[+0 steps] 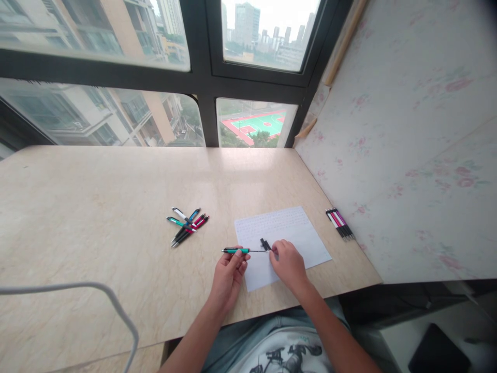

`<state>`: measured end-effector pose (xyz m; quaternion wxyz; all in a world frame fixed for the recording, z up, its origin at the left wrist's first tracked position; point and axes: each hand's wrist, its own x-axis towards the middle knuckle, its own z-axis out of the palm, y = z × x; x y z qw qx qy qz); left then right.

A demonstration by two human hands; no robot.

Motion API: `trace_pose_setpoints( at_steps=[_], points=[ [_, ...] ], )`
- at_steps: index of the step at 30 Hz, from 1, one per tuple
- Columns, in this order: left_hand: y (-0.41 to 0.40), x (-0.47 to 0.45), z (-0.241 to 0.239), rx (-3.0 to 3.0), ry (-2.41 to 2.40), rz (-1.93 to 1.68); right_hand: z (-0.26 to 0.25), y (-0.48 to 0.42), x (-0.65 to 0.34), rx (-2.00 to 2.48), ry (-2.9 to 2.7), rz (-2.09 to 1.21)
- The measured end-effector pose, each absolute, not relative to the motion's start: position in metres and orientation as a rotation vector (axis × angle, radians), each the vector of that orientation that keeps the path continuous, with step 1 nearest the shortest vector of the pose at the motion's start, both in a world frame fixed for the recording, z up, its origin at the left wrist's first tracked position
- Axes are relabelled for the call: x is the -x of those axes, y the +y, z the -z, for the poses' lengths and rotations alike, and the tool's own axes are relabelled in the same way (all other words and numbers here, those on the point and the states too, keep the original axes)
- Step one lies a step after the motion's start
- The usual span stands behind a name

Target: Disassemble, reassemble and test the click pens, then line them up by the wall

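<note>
My left hand (228, 280) is closed around the green barrel (237, 250) of a pen, held level above the near-left part of a sheet of paper (285, 228). Out of the barrel's right end sticks a thin dark refill (258, 251). The fingertips of my right hand (289, 263) pinch together at the far end of this refill; its tip is hidden by them. Just beyond those fingers, a short black pen grip (265, 244) lies on the paper. Lines of handwriting cover the upper part of the sheet.
A loose pile of several pens (188, 227) lies to the left. Several more pens (340, 224) are lined up side by side at the right, near the wall (407, 155). A grey cable (97, 286) arches over the table's (108, 207) front left. Windows border the far edge.
</note>
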<state>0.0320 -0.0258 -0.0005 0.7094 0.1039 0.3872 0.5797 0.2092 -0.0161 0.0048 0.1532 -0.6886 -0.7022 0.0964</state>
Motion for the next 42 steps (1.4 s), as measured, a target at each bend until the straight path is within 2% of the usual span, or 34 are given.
trace_pose_setpoints(
  at_steps=[4,9,12,42],
  points=[
    [-0.026,-0.032,0.0,-0.241,0.878,-1.275,-0.01,-0.012,-0.224,1.998,-1.86,-0.389],
    [-0.025,-0.029,-0.001,-0.238,0.9,-1.292,-0.029,-0.009,-0.249,1.68,-1.7,-0.836],
    [-0.024,-0.029,-0.001,-0.245,0.91,-1.306,-0.04,-0.011,-0.254,1.559,-1.668,-0.936],
    [-0.025,-0.029,-0.003,-0.208,0.863,-1.314,-0.049,-0.017,-0.243,1.477,-1.591,-0.969]
  ],
)
